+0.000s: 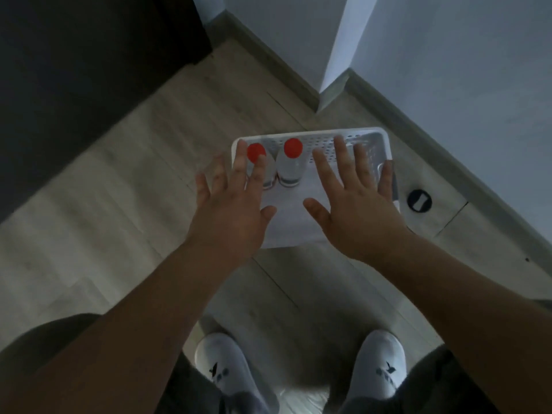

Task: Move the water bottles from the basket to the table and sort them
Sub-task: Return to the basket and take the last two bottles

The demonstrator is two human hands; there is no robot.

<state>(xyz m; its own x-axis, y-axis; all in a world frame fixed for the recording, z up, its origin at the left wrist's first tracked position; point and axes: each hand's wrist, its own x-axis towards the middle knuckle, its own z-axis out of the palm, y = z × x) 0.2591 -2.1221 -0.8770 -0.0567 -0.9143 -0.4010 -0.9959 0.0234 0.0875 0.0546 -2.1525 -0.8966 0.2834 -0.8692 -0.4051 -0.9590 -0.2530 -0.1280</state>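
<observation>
A white perforated basket [352,137] sits on the wooden floor in front of me. Two clear water bottles with red caps stand upright in its left part: one [255,151] at the far left and one [291,165] just right of it. My left hand [230,210] hovers with fingers spread over the basket's left edge, its fingertips in front of the left bottle. Over the basket's right half, my right hand [355,210] is also spread and holds nothing.
A wall corner [331,85] with baseboard stands just behind the basket. Dark furniture [74,70] fills the upper left. A round black floor fitting [419,200] lies right of the basket. My two white-socked feet [227,372] are below.
</observation>
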